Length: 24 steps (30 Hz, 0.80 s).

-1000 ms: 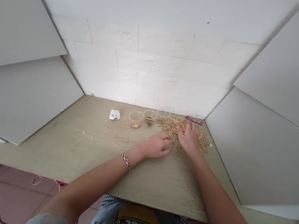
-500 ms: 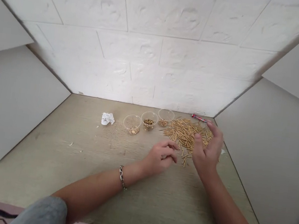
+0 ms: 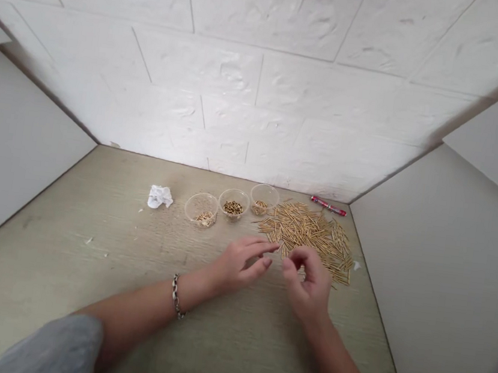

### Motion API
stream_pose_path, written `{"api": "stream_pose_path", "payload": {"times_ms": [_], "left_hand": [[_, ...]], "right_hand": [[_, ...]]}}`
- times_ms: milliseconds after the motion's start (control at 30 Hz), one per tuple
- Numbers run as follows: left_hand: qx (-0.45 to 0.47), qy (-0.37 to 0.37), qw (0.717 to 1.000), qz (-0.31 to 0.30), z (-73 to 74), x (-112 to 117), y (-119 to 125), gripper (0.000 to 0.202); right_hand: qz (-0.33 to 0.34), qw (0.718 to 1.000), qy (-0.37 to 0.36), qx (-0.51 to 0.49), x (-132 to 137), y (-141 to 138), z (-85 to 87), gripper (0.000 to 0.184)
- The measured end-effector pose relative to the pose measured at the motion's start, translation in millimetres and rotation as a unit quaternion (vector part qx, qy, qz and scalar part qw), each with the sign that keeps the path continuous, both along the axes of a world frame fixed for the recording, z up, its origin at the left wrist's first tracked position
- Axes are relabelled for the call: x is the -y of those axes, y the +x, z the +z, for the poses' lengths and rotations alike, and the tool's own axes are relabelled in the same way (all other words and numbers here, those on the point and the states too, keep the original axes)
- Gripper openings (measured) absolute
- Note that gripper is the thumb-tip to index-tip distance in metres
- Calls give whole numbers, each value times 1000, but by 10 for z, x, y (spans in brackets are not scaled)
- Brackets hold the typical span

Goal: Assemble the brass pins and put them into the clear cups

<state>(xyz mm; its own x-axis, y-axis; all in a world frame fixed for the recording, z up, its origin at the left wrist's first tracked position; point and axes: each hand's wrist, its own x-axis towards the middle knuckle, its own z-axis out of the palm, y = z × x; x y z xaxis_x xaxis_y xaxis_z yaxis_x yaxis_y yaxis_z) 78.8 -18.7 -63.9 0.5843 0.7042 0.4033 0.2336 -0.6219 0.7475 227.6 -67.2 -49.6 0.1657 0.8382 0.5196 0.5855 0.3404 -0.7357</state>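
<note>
Hovering near pins, left hand, right hand

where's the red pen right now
In the head view, the red pen lies at the back right of the table, just behind the pile of brass pins and close to the wall.

At twelve o'clock stands a white wall with a pattern of big bricks. A pale grey panel is at nine o'clock, and another panel at three o'clock. The light is soft.
</note>
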Motion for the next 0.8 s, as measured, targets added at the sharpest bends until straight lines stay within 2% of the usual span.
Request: {"api": "stream_pose_path", "payload": {"times_ms": [67, 167, 233, 433, 800], "left_hand": [[-33, 36, 999, 16, -13, -21, 3, 30], [-87, 105, 990, 19, -57, -33, 20, 36], [-111, 143, 983, 17, -86, -29, 27, 37], [-139, 206, 968, 39, -114, -4, 22, 35], [-193, 294, 935, 34, -127, -62, -2, 35]], "right_hand": [[53, 998, -21, 38, 45, -43, 18, 13], [88, 991, -23, 100, 81, -85, 29, 10], [86, 986, -35, 136, 85, -88, 30, 11], [18, 969, -91, 229, 45, -41, 41, 22], [72, 952, -177, 238, -18, 7, 24, 22]]}}
